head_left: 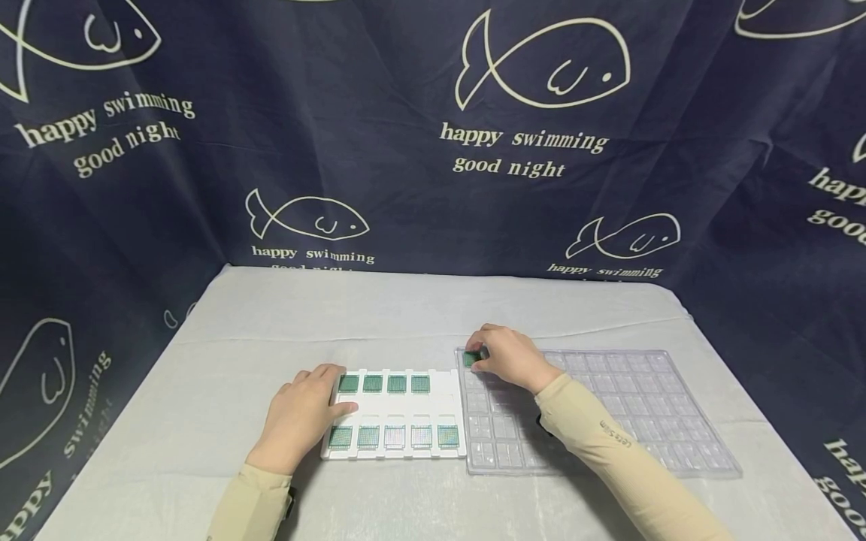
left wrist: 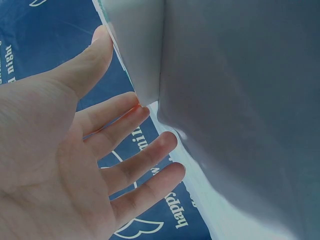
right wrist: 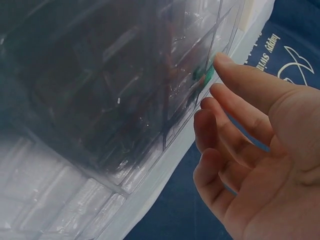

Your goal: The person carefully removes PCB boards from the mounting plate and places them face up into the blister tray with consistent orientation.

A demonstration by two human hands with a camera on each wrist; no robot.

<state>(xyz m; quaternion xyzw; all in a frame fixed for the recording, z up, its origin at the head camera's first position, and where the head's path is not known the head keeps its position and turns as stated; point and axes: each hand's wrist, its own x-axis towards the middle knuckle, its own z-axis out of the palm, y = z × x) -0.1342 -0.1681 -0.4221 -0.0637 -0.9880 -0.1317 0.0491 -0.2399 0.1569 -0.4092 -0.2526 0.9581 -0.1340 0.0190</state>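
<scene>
My left hand (head_left: 301,409) rests at the left end of a white tray (head_left: 399,406), its thumb over the top and its fingertips at the far left corner. In the left wrist view the fingers (left wrist: 150,155) are spread and nearly straight. Two rows of square green chips (head_left: 397,384) sit in the white tray, with a bare spot at the far row's right end. Over the far-left compartment of a clear plastic tray (head_left: 649,409), my right hand (head_left: 507,355) pinches one green chip (head_left: 471,360) between thumb and fingertips. Only a green sliver of it shows in the right wrist view.
Both trays lie side by side on a pale cloth-covered table (head_left: 379,496), the clear one on the right. Its grid has many compartments, some hidden under my right forearm. A dark blue curtain (head_left: 406,150) with fish prints hangs behind and on both sides.
</scene>
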